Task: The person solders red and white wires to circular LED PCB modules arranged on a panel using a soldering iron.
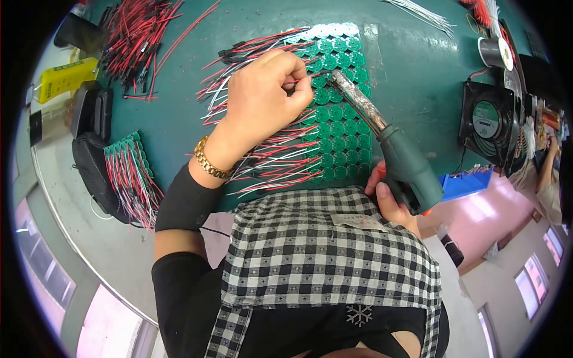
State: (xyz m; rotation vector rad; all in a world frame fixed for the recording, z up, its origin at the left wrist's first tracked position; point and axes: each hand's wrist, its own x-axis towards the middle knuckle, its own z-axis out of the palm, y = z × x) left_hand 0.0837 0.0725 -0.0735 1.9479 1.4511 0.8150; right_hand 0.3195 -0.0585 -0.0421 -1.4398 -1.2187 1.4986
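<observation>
My left hand (265,89) is closed in a pinch on a thin red wire (316,74), whose end reaches over a panel of small round green circuit boards (340,128). My right hand (389,200) is wrapped round the handle of a dark green soldering gun (412,164). The gun's metal tip (335,76) is at the wire's end, above the panel; whether they touch I cannot tell. Red, white and black wires (271,158) fan out leftward from the panel's left side, in rows above and below my left hand. That hand hides some of them.
A heap of red and black wires (134,45) lies at the far left. Wired green boards (125,155) hang over a black object on the left. A black fan (486,122), a spool (495,53) and a blue tray (468,184) are on the right. White wires (421,13) lie far back.
</observation>
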